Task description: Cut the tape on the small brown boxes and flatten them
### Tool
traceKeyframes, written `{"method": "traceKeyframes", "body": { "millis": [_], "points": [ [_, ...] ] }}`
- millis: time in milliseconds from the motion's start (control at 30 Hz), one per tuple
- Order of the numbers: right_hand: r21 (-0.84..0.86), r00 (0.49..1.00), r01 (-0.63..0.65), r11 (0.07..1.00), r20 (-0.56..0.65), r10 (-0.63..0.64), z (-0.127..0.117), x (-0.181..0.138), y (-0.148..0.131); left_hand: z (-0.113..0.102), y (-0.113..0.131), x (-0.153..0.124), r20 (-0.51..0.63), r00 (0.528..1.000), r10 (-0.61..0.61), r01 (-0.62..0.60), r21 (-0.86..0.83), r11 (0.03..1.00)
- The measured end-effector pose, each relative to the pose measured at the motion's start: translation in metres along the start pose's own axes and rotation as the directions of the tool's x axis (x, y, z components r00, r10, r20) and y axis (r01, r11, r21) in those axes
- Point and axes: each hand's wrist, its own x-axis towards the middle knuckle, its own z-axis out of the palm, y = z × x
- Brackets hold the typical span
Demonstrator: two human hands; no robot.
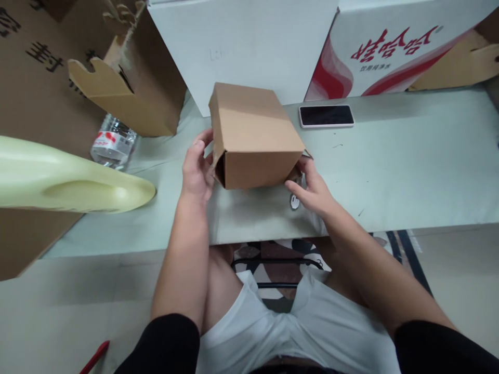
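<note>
A small brown cardboard box (pixel 253 124) is held between my two hands, tilted above the table in front of the large white carton. My left hand (pixel 198 171) presses against its left side, with the fingers curling behind it. A dark gap shows at the box's lower left corner. At the lower right corner, my right hand (pixel 314 189) grips the box, thumb in front and the other fingers partly hidden. Just below that thumb is a small white tag (pixel 294 201) with dark marks; what it belongs to is not clear.
A phone (pixel 326 116) lies on the pale green table (pixel 409 166), right of the box. White cartons (pixel 249 47) line the back. To the left are an open cardboard box (pixel 148 78), a water bottle (pixel 113 143) and a large pale yellow curved object (pixel 70 176) reaching over the table.
</note>
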Motion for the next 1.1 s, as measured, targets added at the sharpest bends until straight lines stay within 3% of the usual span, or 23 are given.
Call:
{"method": "traceKeyframes", "body": {
  "millis": [333, 467, 667, 800, 900, 967, 1100],
  "points": [
    [0.118, 0.962, -0.267, 0.956, -0.021, 0.271, -0.002, 0.0, 0.003, 0.007, -0.001, -0.007, 0.086, 0.962, -0.26, 0.254, 0.069, 0.965],
    [0.045, 0.955, -0.296, 0.954, 0.011, 0.296, -0.002, -0.004, -0.002, 0.007, -0.006, -0.003, 0.018, 0.949, -0.314, 0.311, 0.094, 0.946],
    [0.033, 0.975, -0.22, 0.975, 0.02, 0.219, -0.002, -0.01, 0.0, 0.0, -0.009, 0.005, -0.112, 0.915, -0.388, 0.399, 0.102, 0.911],
    [0.03, 0.971, -0.238, 0.971, -0.003, 0.238, -0.003, -0.008, -0.001, -0.004, -0.01, 0.008, -0.136, 0.943, -0.303, 0.314, 0.071, 0.947],
    [0.009, 0.969, -0.239, 0.971, -0.058, 0.239, -0.004, -0.005, -0.005, -0.004, -0.006, 0.01, -0.096, 0.991, -0.097, 0.099, 0.025, 0.995],
    [-0.008, 0.966, -0.241, 0.971, -0.095, 0.239, -0.005, -0.004, -0.005, -0.002, -0.002, 0.009, -0.06, 0.998, 0.008, -0.008, 0.0, 1.0],
    [-0.038, 0.931, -0.282, 0.959, -0.252, 0.264, -0.005, -0.004, 0.002, 0.003, 0.0, -0.002, 0.001, 1.0, -0.014, 0.014, -0.01, 1.0]
  ]
}}
